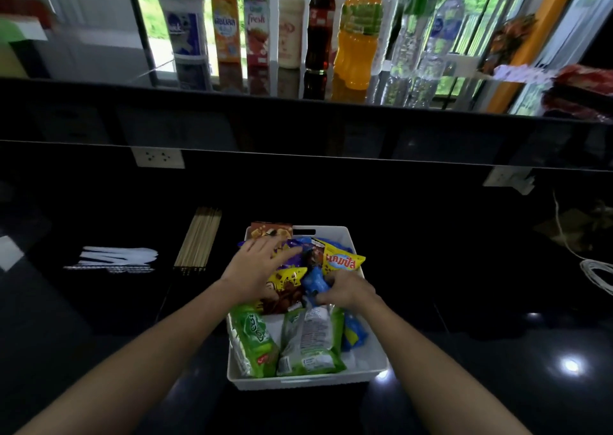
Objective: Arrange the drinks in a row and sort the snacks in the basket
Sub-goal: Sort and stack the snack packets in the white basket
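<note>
A white basket on the dark counter holds several snack packets: two green ones at the front, a yellow packet and a brown box at the back. My left hand lies spread over a purple packet and a yellow-brown chocolate packet. My right hand pinches a small blue packet in the basket's middle. Drinks stand in a row on the raised ledge: cartons, a cola bottle, an orange bottle, water bottles.
Wooden skewers and white plastic cutlery lie left of the basket. A white cable coils at the right. Red snack bags sit on the ledge's right end. A wall socket is below the ledge.
</note>
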`<action>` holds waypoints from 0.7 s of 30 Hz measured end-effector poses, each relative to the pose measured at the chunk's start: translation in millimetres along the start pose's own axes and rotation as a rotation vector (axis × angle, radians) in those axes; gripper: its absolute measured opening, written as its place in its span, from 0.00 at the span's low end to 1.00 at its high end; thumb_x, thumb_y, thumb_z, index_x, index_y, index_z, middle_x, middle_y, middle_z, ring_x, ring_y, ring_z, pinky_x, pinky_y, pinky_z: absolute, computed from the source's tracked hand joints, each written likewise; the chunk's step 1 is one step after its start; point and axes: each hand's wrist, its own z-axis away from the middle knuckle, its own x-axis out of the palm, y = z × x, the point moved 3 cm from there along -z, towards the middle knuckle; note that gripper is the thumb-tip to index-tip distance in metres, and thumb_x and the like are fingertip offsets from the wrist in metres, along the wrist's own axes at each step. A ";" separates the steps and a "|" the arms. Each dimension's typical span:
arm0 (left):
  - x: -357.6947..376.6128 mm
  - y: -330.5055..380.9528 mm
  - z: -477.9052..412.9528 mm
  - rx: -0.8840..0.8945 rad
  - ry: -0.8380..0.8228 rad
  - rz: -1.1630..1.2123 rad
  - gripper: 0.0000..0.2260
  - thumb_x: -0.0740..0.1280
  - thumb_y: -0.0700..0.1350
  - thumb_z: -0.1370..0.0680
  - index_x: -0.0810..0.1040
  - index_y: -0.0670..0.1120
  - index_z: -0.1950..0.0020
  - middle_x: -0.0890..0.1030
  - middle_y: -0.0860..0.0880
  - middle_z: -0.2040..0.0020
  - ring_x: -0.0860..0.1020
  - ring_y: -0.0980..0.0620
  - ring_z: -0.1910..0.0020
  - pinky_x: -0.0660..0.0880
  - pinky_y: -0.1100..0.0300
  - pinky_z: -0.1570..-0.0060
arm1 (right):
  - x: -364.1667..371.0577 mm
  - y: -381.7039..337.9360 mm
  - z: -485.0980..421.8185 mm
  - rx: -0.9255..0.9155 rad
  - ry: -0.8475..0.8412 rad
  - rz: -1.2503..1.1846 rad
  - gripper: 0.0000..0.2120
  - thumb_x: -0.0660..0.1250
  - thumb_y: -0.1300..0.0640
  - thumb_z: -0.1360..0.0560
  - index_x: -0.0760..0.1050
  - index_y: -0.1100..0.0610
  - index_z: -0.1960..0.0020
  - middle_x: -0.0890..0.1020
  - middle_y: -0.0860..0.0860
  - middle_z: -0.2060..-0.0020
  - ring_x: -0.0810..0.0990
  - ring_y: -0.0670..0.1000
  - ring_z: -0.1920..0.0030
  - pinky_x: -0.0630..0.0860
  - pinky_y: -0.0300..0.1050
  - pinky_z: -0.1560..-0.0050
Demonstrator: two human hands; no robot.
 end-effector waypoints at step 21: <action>-5.4 -4.8 20.7 -0.349 -0.169 0.041 0.34 0.64 0.56 0.23 0.49 0.54 0.23 0.63 0.47 0.28 0.68 0.45 0.33 0.68 0.51 0.38 | -103.8 -66.2 -91.4 -0.271 0.117 0.157 0.27 0.69 0.54 0.25 0.66 0.55 0.28 0.74 0.58 0.34 0.75 0.59 0.38 0.73 0.49 0.41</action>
